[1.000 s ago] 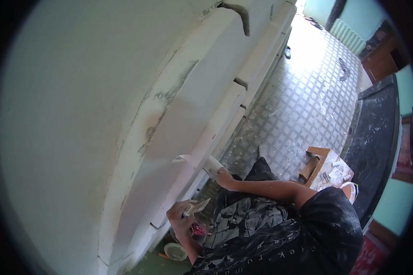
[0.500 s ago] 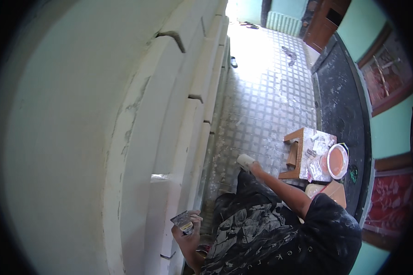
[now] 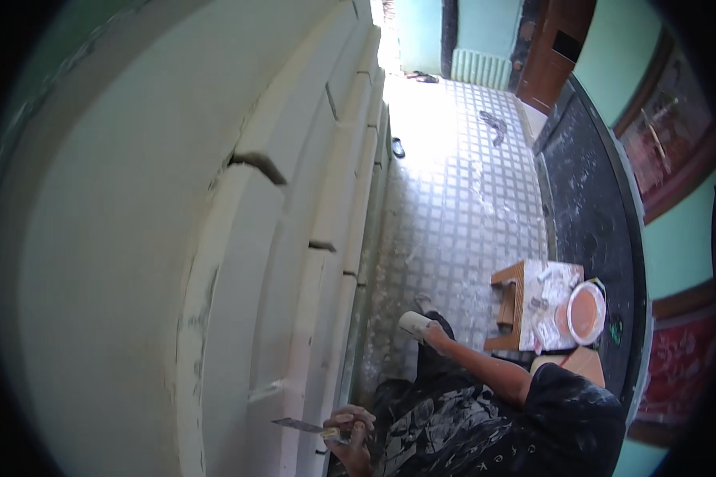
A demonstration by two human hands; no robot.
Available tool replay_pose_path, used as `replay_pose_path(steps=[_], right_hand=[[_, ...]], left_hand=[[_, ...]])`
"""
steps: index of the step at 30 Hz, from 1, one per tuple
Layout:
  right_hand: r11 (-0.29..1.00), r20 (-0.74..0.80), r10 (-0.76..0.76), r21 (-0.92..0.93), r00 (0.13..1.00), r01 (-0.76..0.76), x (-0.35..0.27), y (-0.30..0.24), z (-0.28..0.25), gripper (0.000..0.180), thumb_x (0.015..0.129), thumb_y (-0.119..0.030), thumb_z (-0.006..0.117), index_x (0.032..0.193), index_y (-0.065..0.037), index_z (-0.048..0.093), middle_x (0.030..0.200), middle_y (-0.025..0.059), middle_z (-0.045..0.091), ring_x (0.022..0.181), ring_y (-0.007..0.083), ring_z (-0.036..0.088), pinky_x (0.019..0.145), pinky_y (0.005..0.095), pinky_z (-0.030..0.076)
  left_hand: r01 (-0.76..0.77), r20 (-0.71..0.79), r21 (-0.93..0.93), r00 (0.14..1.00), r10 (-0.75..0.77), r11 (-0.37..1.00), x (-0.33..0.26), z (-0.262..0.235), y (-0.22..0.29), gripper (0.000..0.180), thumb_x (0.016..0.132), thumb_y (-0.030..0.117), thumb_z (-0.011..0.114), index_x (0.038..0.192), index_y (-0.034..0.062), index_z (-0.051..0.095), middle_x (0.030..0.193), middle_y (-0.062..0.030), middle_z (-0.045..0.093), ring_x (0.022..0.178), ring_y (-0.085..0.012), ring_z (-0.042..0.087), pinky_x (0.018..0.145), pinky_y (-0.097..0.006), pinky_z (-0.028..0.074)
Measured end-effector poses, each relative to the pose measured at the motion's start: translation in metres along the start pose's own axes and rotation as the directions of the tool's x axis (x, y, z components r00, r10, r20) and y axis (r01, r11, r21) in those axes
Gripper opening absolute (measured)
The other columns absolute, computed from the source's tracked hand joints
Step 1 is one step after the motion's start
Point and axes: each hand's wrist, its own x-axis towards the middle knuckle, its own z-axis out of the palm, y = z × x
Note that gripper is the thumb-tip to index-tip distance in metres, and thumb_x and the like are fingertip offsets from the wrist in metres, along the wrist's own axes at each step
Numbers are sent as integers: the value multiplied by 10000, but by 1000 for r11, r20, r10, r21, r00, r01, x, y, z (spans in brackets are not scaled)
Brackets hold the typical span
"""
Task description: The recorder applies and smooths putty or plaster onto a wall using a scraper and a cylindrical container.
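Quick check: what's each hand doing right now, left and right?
Left hand: closed on a putty knife, blade toward the white wall moulding.
Right hand: holding a small white object.

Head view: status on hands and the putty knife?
Left hand shut on putty knife, blade at the white moulded wall. Right hand shut on a whitish object, out over the tiled floor. Nothing blocking the blade.

Matt, chalky plaster wall (image 3: 135, 262) w/ cracked moulding, thin metal putty knife (image 3: 298, 425), bare wooden stool (image 3: 507, 306), glossy orange plastic bucket (image 3: 585, 312), textured tile floor (image 3: 453, 215).
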Motion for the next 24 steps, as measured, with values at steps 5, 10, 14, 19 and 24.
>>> replay_pose_path(steps=[5,10,14,19,24], right_hand=[[880,-308,-475,-201,824,431,191,-43,-7,409,847,-273,507,1013,96,567,1029,301,570,941,410,569,764,458,448],[928,-616,-156,176,772,329,329,-250,-49,448,858,-338,553,1007,84,565,1012,281,570,942,417,550,784,453,433],[820,-419,-563,-179,712,543,309,-289,10,336,865,-270,534,996,36,579,901,235,570,871,395,543,735,459,436],[571,-83,-722,-632,687,524,300,-168,-27,253,825,-165,521,1039,-50,589,857,187,566,827,369,538,719,457,429],[730,-61,-432,-609,900,309,217,-49,-148,278,807,-207,517,956,8,613,987,233,584,978,394,533,869,460,407]], left_hand=[[223,-235,108,953,-193,969,25,43,-10,210,824,17,601,994,60,486,931,-152,564,621,-155,536,539,-256,451],[295,-25,155,955,-295,943,73,119,-23,189,797,-90,579,938,36,571,1029,-158,565,771,-146,562,664,-241,466],[308,-193,180,942,-274,934,85,157,-33,238,791,-101,574,996,22,574,1081,-160,556,836,-156,567,676,-245,474],[328,-309,52,903,-297,943,97,187,-44,295,795,-94,564,1063,29,572,1117,-147,543,864,-173,572,679,-244,478],[501,-507,-22,740,-441,865,81,190,-54,304,789,-74,567,1070,41,571,1100,-134,542,848,-167,563,669,-253,480]])
